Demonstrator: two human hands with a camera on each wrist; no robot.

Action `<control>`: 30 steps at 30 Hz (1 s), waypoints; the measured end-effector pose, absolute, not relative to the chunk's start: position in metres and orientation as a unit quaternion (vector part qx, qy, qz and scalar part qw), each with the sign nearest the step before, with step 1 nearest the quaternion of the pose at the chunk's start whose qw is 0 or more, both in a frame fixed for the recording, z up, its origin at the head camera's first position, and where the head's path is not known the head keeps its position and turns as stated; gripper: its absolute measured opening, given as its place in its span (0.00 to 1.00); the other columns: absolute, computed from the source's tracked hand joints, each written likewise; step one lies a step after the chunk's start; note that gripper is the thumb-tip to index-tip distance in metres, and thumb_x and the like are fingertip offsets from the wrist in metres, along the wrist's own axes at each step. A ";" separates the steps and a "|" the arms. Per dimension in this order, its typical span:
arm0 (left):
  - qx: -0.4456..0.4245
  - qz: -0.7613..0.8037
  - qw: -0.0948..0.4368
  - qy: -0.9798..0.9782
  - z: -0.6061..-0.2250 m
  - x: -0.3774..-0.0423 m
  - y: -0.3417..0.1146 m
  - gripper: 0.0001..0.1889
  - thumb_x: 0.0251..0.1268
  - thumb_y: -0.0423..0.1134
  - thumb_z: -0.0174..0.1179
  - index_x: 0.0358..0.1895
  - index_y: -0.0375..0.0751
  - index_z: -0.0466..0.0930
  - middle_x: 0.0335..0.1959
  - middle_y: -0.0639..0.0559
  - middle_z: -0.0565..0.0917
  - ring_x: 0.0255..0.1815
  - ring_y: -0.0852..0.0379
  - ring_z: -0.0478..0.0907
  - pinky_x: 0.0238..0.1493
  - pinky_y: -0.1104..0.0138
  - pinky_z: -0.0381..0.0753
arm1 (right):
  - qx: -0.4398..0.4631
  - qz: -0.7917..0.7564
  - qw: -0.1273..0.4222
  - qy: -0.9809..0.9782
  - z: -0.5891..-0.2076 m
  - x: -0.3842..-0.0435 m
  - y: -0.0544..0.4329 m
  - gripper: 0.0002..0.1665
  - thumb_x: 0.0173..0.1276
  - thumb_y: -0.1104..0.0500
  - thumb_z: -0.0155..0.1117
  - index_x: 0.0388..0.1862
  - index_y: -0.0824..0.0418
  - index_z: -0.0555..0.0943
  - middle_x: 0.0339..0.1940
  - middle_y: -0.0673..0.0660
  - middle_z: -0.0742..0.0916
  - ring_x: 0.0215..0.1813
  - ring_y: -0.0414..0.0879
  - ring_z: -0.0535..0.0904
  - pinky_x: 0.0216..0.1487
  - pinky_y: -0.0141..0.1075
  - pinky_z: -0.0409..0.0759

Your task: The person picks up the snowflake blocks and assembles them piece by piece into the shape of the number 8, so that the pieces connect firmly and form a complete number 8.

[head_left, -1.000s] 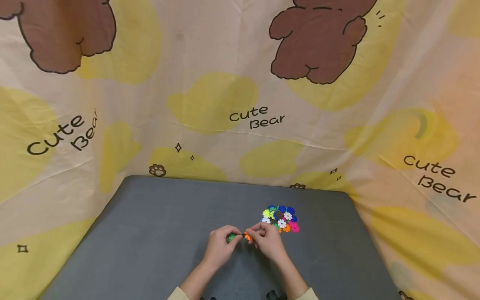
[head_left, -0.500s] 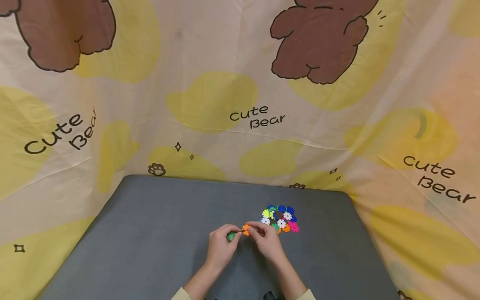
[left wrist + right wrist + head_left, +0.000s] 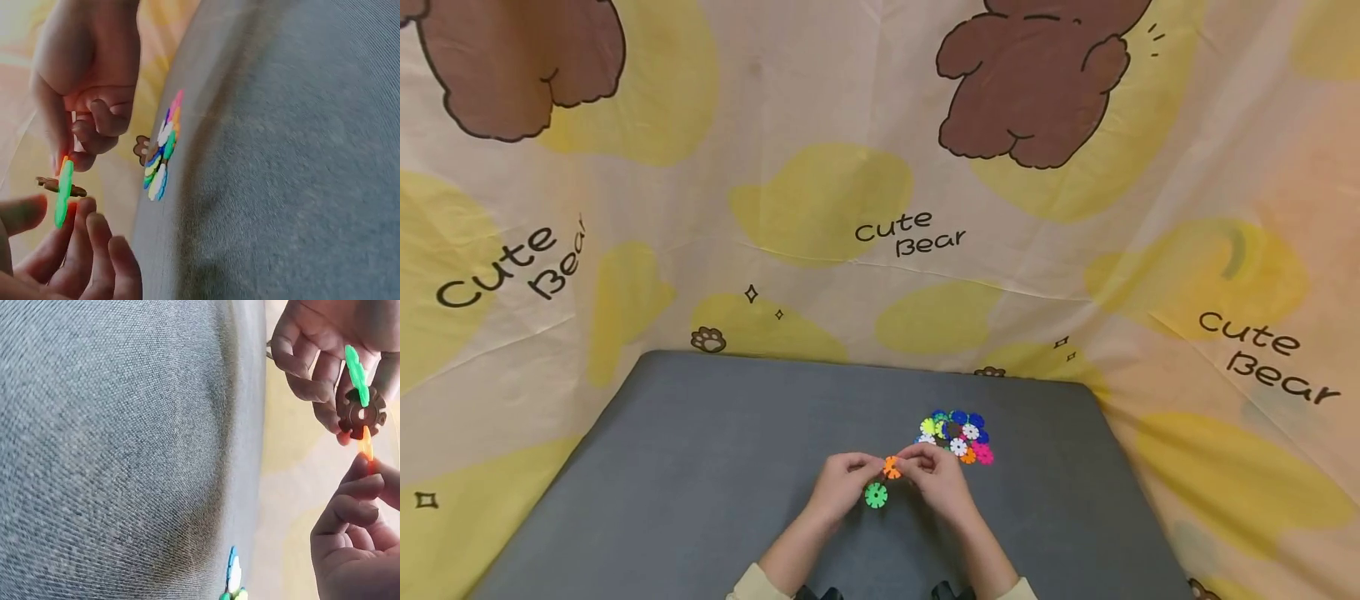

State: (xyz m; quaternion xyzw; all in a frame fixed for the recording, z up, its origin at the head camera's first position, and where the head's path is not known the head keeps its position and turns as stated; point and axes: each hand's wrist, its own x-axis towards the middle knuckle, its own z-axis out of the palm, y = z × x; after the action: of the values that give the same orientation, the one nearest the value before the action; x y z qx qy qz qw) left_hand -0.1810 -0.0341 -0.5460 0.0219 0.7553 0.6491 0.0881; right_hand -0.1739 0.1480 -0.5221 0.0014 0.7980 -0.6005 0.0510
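Bear-print cloth (image 3: 820,100) behind, grey table (image 3: 737,458) in front. Above table: left hand (image 3: 841,483), right hand (image 3: 938,478), nearly meeting. Pile of coloured discs (image 3: 953,431) on table beyond right hand. Between hands, 3 joined: green disc (image 3: 870,500), brown disc (image 3: 375,417) mid, orange disc (image 3: 891,472). Right fingers clamped on orange; left fingertip at brown, can't tell if pinched.

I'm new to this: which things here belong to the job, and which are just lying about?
Likely part of the job:
orange disc, pinched in the right hand
brown disc and green disc, near the left hand
pile of coloured discs, perhaps spares

Just around:
gray table
bear-print cloth
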 end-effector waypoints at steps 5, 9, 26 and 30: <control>0.006 0.649 0.106 0.754 -0.546 -0.183 -0.034 0.12 0.64 0.41 0.68 0.36 0.34 0.89 0.31 0.51 0.86 0.30 0.59 0.77 0.33 0.65 0.78 | -0.016 -0.590 0.056 0.805 -0.536 -0.179 0.155 0.11 0.70 0.57 0.69 0.44 0.64 0.86 0.35 0.67 0.88 0.30 0.48 0.79 0.33 0.36 0.80; -0.019 0.654 0.095 0.750 -0.549 -0.183 -0.036 0.12 0.64 0.41 0.69 0.36 0.33 0.89 0.30 0.50 0.86 0.29 0.59 0.77 0.31 0.66 0.78 | 0.008 -0.576 0.029 0.817 -0.542 -0.187 0.171 0.13 0.69 0.56 0.71 0.46 0.63 0.86 0.36 0.59 0.89 0.33 0.49 0.82 0.36 0.36 0.82; -0.047 0.641 0.117 0.757 -0.549 -0.185 -0.047 0.13 0.67 0.44 0.67 0.38 0.36 0.89 0.35 0.49 0.86 0.34 0.56 0.77 0.34 0.65 0.78 | 0.178 -0.428 -0.077 0.883 -0.568 -0.212 0.261 0.14 0.62 0.59 0.77 0.42 0.66 0.85 0.35 0.60 0.89 0.37 0.50 0.82 0.40 0.41 0.80; -0.046 0.641 0.119 0.757 -0.548 -0.185 -0.047 0.13 0.67 0.45 0.67 0.39 0.36 0.89 0.36 0.49 0.86 0.35 0.56 0.77 0.34 0.65 0.78 | 0.197 -0.404 -0.071 0.890 -0.570 -0.212 0.268 0.19 0.61 0.57 0.77 0.44 0.67 0.82 0.40 0.64 0.87 0.44 0.58 0.80 0.48 0.51 0.78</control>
State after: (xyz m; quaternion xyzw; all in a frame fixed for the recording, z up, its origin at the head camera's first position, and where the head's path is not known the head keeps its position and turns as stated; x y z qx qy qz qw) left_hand -0.1850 -0.0475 -0.5479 -0.0459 0.7571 0.6407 0.1189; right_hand -0.2121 0.2680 -0.5705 0.1967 0.8904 -0.4044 -0.0705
